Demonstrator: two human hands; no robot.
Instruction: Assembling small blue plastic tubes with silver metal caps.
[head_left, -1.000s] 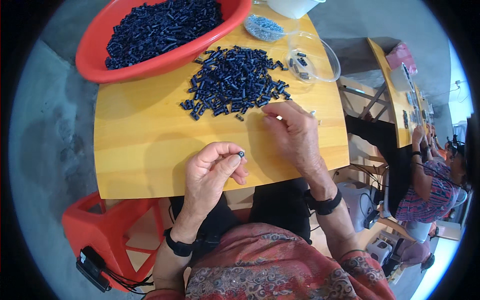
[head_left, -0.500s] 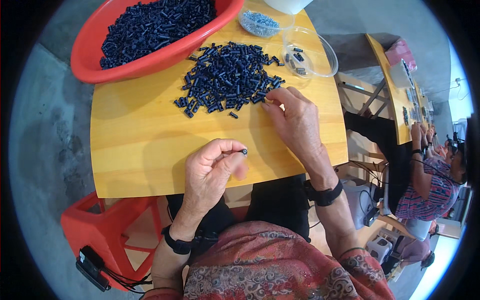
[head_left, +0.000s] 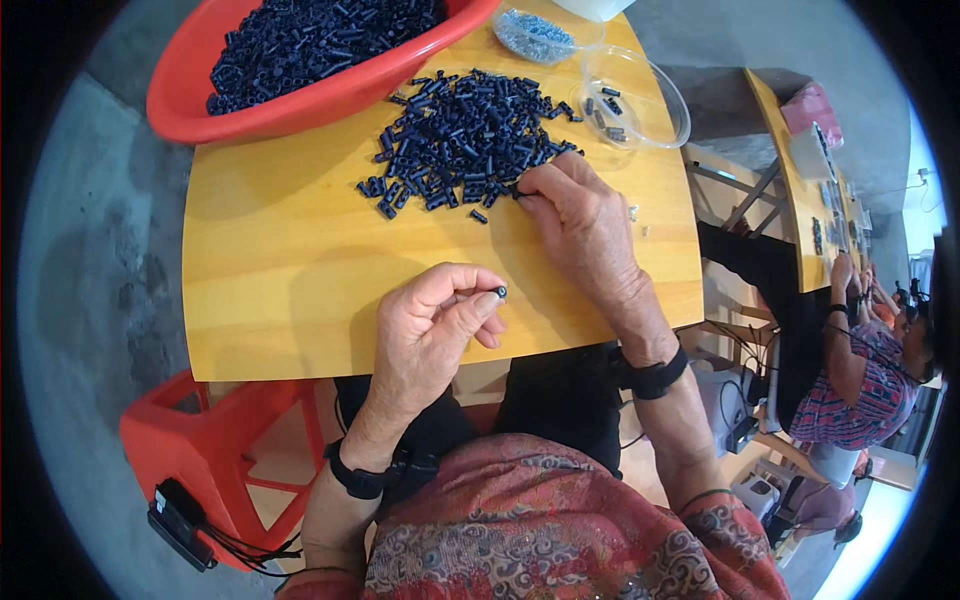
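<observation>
a red, grey-swirled shirt (head_left: 560, 530) is worn with black wristbands (head_left: 656, 378) and dark trousers (head_left: 560, 400).

Parts pile (head_left: 465, 140) on table (head_left: 270, 290) | basin (head_left: 180, 105) left-behind pile | dish (head_left: 652, 95) right-behind pile | parts in both

The bare right hand (head_left: 588, 225) has moved in to the near edge of the heap of small black tubular pieces (head_left: 465, 140). The bare left hand (head_left: 428, 322) has shifted slightly rightward.

A red stool (head_left: 190, 430) stands beside the yellow wooden desk (head_left: 260, 290); stained grey concrete (head_left: 85, 250) shows left, another table (head_left: 803, 205) right.
</observation>
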